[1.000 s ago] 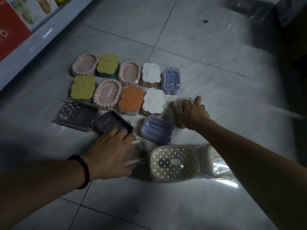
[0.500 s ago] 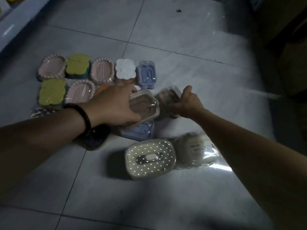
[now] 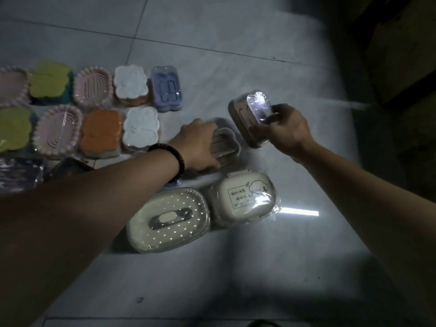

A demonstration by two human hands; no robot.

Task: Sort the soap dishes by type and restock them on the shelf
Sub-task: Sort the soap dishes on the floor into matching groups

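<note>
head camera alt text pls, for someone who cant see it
A person's right hand holds a wrapped brown soap dish up off the tiled floor while the left hand grips another wrapped dish lower down. To their left lie more soap dishes in pink, yellow, orange, white and purple, plus two cream lidded ones nearest the camera.
</note>
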